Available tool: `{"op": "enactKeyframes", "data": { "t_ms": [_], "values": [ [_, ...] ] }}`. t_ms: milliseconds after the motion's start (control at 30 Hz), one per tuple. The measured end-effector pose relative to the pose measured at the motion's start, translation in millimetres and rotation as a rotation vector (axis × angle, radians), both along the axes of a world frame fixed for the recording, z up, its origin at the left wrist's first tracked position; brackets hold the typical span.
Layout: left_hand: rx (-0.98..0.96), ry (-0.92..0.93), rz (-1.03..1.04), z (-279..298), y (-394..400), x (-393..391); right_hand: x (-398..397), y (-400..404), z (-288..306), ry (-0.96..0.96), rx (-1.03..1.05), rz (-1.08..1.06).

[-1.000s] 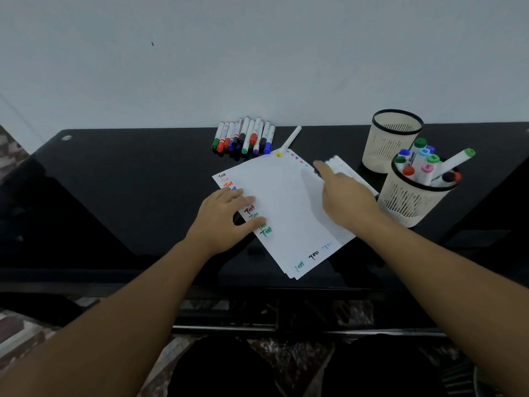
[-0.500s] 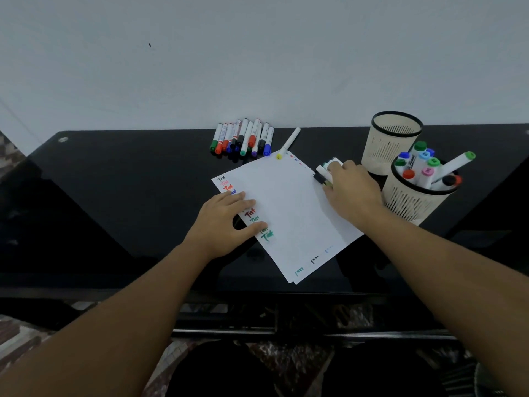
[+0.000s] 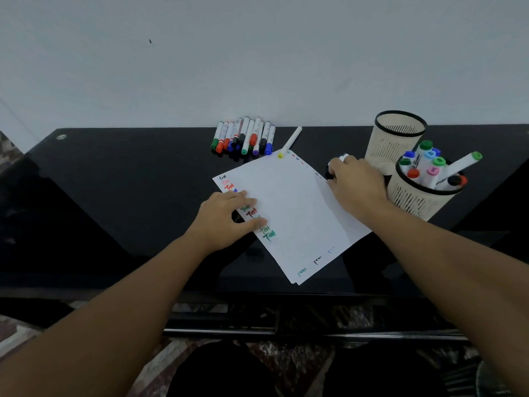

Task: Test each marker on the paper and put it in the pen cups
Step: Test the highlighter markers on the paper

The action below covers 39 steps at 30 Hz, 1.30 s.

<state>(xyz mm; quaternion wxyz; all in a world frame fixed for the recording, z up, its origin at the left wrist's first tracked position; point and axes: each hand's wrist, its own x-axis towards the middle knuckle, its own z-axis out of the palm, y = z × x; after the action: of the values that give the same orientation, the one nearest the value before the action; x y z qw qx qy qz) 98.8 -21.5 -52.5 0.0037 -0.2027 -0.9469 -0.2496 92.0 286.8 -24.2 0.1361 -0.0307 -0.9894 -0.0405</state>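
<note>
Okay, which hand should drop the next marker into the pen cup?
Right. The right hand already grips a marker beside the full pen cup, while the left hand lies flat holding down the paper.

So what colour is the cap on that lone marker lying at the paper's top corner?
Yellow: the lone marker has a yellow cap, seen in the head view.
</note>
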Motion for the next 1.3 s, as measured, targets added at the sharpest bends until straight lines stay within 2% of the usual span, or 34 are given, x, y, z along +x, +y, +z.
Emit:
{"op": "enactKeyframes", "data": {
  "t_ms": [300, 700, 833, 1000, 1100, 1200, 1300],
  "values": [
    [0.06, 0.114, 0.025, -8.7, -5.1, -25.0, -43.3, -36.7, 9.7, -0.026, 0.019, 0.19],
    [0.099, 0.171, 0.038, -20.4, -5.3, -32.2, -122.6, -56.3, 1.3, -0.175, 0.115, 0.19],
    [0.105, 0.161, 0.034, -20.9, -5.7, -33.8, -128.8, -52.6, 1.8, -0.101, 0.162, 0.27],
    [0.104, 0.154, 0.039, -19.5, -5.7, -33.2, -126.4, -50.4, 7.8, 0.157, 0.296, 0.43],
    [0.109, 0.16, 0.041, -18.4, -5.8, -31.9, -106.7, -66.7, 21.2, 0.187, 0.156, 0.53],
    [0.13, 0.205, 0.041, -16.6, -5.8, -28.4, -73.5, -83.2, 30.1, 0.099, -0.04, 0.569],
    [0.152, 0.278, 0.074, -14.0, -6.0, -24.1, -40.5, -92.1, 27.6, -0.054, -0.118, 0.519]
  ]
}}
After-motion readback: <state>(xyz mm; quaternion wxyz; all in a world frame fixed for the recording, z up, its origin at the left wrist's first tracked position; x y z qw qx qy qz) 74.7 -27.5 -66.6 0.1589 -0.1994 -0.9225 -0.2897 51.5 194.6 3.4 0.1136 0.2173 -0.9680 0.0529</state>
